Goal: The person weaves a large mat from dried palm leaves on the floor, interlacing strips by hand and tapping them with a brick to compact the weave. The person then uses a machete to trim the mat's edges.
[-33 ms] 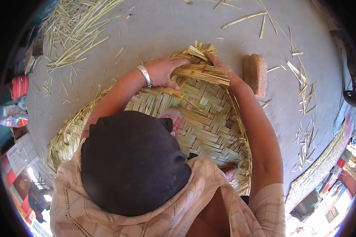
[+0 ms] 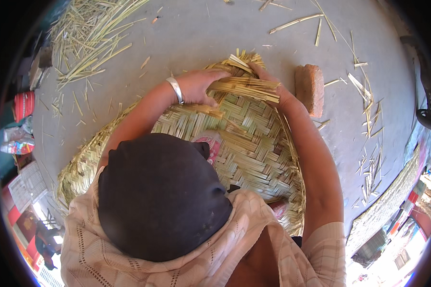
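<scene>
A large woven reed mat point(image 2: 254, 138) with raised, curved edges lies in front of me and around my feet. At its far edge my left hand point(image 2: 196, 87), a silver bangle on the wrist, curls over the weave with its thumb apart from the fingers. A bundle of flat reed strips point(image 2: 244, 88) lies bent across between my hands. My right hand point(image 2: 277, 91) closes round the right end of that bundle, its fingers partly hidden behind the strips. Short cut strip ends stick up past the far edge.
A red brick point(image 2: 309, 91) stands on the grey floor beside my right hand. Loose reeds point(image 2: 93, 38) are heaped at the far left. Scattered scraps point(image 2: 368, 105) lie at the right, near another woven mat point(image 2: 385, 205). Bags and a red bundle point(image 2: 24, 105) line the left side.
Both hands stay almost in place. A thin loose strip that hung below the bundle, over the weave, shows less clearly now.
</scene>
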